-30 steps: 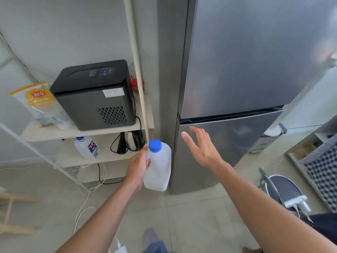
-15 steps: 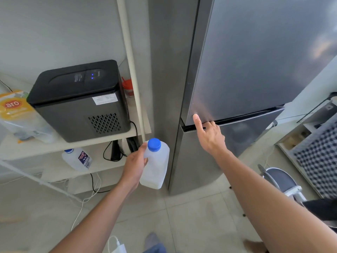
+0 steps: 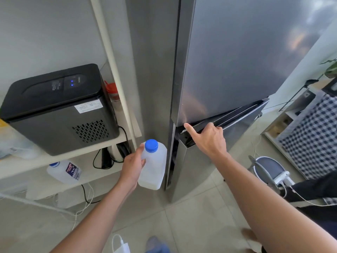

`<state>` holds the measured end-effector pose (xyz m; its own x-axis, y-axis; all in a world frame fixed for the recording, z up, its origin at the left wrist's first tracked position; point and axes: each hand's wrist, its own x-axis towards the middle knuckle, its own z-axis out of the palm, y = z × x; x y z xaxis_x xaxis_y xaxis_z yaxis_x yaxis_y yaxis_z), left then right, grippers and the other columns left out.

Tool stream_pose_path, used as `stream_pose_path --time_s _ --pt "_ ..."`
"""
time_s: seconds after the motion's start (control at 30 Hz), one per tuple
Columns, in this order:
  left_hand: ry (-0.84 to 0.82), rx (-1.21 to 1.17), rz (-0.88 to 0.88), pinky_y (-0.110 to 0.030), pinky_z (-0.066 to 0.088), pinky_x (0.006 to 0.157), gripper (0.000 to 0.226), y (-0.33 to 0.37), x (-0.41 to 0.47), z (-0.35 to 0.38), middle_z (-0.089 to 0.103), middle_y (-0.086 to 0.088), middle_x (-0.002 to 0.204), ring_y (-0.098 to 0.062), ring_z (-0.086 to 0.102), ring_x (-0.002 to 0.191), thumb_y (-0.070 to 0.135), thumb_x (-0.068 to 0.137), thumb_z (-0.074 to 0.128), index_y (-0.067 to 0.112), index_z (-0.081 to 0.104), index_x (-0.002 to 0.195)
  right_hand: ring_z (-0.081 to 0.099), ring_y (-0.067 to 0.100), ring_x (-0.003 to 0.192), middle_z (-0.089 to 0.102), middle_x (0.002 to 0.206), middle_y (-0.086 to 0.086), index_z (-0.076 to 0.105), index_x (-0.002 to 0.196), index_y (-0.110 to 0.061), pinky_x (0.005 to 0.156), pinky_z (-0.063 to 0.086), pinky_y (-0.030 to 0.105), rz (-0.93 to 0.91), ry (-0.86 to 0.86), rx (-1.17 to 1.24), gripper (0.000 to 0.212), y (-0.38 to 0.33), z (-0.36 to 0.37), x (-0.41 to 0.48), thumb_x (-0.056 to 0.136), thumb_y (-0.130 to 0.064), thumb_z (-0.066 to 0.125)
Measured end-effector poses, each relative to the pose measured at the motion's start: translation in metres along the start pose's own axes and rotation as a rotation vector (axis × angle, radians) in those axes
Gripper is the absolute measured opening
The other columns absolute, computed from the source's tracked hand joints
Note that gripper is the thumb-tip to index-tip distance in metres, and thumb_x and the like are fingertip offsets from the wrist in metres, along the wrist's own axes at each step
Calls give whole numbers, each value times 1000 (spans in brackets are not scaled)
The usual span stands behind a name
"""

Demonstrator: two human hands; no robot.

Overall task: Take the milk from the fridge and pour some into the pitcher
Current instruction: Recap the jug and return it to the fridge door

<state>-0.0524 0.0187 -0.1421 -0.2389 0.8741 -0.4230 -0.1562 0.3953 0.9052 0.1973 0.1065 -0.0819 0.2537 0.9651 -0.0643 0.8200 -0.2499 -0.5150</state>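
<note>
My left hand [image 3: 132, 167] holds a translucent white milk jug [image 3: 153, 168] with a blue cap, upright, just left of the steel fridge [image 3: 237, 61]. My right hand [image 3: 207, 137] is hooked over the top edge of the lower fridge door [image 3: 200, 170], fingers curled into the gap under the upper door and the index finger stretched along it. The lower door stands slightly ajar, with a dark slit along its left side. No pitcher is in view.
Left of the fridge, a white shelf [image 3: 127, 137] carries a black countertop appliance [image 3: 60, 106] and a red-capped jar [image 3: 113, 94]. A second labelled jug [image 3: 63, 172] lies on the shelf below, among cables. A round grey stool [image 3: 268, 170] and a checkered cloth [image 3: 313, 139] are at right.
My right hand went from open in the air to the gap between the doors and gripped the lower door's edge. That door has come slightly ajar. The jug stays in my left hand.
</note>
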Motion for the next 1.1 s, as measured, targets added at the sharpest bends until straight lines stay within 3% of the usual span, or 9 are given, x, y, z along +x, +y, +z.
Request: stream_pose_path --time_s 0.13,0.27,0.4,0.57,0.7,0.8,0.9,1.0,1.1 --pt "3 -2 -2 -21 48 77 42 -14 11 5 69 14 66 0 64 62 47 111 64 18 72 82 54 36 117 62 106 6 38 114 -14 94 57 56 39 26 -13 79 9 -9 -4 86 -82 66" --pt "-11 -13 -14 -28 54 96 45 -18 11 20 85 0 102 -15 77 97 52 108 67 10 83 111 41 38 138 49 141 11 36 147 -9 105 50 56 86 13 -144 97 25 -25 -9 88 -78 68" --pt "-40 15 -42 -31 55 90 53 -23 8 42 83 0 99 -15 75 93 67 94 72 16 84 101 23 41 158 30 167 18 12 172 -12 119 38 61 74 -96 -161 98 53 -44 -19 100 -62 57" --pt "-49 66 -61 -34 36 68 49 -34 -2 72 49 11 55 -13 48 59 52 109 64 21 62 71 16 39 163 22 176 17 9 172 -18 123 35 65 87 -97 -91 89 93 -64 -28 100 -46 51" --pt "-138 171 -46 -37 24 63 63 -43 -10 97 35 4 58 -17 31 55 69 104 59 24 38 65 8 36 168 9 184 12 3 177 -14 128 29 62 60 -42 -120 88 132 -85 -37 108 -46 48" --pt "-179 263 -49 -37 28 66 66 -51 -14 117 39 3 58 -20 35 59 69 108 53 22 39 64 8 35 169 6 185 9 0 178 -15 128 28 62 62 -13 -137 91 156 -92 -39 110 -54 48" --pt "-241 379 -70 -37 37 73 70 -62 -14 130 52 4 63 -21 47 68 81 102 51 20 53 67 8 34 170 4 185 9 -2 178 -15 129 30 64 79 15 -148 95 176 -96 -40 110 -58 48" --pt "-338 467 -143 -38 49 84 79 -75 -11 139 71 4 78 -23 64 82 93 88 53 17 74 85 8 33 170 4 186 5 -5 177 -19 127 32 66 71 33 -161 98 198 -106 -39 109 -59 52" --pt "-378 599 -189 -42 56 98 73 -78 -15 155 81 -3 106 -28 73 107 80 103 48 13 77 109 10 32 170 5 186 2 -5 178 -23 125 35 67 49 18 -162 96 219 -118 -37 109 -57 52"
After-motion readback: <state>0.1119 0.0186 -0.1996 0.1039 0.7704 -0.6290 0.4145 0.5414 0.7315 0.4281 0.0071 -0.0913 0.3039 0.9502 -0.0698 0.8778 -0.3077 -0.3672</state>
